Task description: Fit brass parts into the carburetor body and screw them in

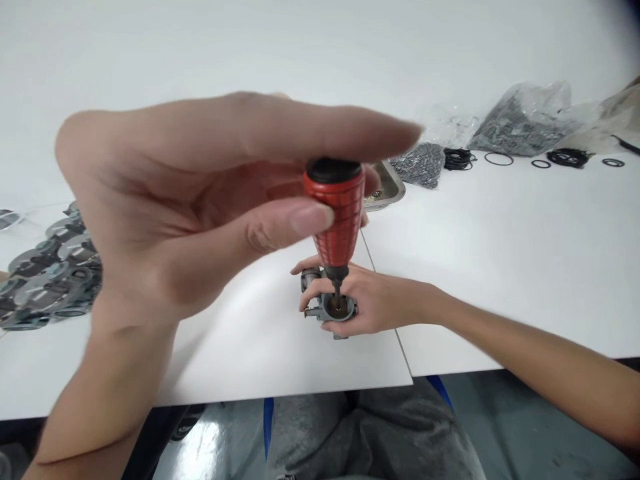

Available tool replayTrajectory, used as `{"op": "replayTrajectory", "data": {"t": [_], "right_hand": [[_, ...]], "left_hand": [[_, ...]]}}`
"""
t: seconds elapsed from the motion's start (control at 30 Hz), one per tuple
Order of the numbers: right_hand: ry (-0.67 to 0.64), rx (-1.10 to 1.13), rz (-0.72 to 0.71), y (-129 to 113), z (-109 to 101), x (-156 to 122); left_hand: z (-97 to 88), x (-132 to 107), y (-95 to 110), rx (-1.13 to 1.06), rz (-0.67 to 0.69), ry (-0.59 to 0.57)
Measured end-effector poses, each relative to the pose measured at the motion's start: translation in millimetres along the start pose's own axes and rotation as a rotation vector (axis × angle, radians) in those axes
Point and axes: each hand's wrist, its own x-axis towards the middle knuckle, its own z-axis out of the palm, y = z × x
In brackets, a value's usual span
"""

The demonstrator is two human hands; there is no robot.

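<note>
My left hand (190, 200) is raised close to the camera and pinches the red handle of a screwdriver (336, 217) between thumb and fingers. The screwdriver stands upright, black cap on top, its tip down inside the round opening of a small grey metal part (336, 307). My right hand (373, 300) wraps around that metal part and holds it on the white table (500, 267) near the front edge.
A pile of grey round metal pieces (50, 273) lies at the left. A metal tray (387, 187) sits behind the screwdriver. Bags of small dark parts (520, 120) and black rubber rings (567, 157) lie at the back right. My grey-trousered lap (360, 433) is below the table edge.
</note>
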Motion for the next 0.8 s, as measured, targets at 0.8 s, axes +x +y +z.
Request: {"op": "replayTrajectory", "data": {"t": [0.8], "right_hand": [[0.006, 0.004, -0.011, 2, 1, -1]], "left_hand": [[-2.2, 7, -6, -0.01, 0.062, -0.061]]}}
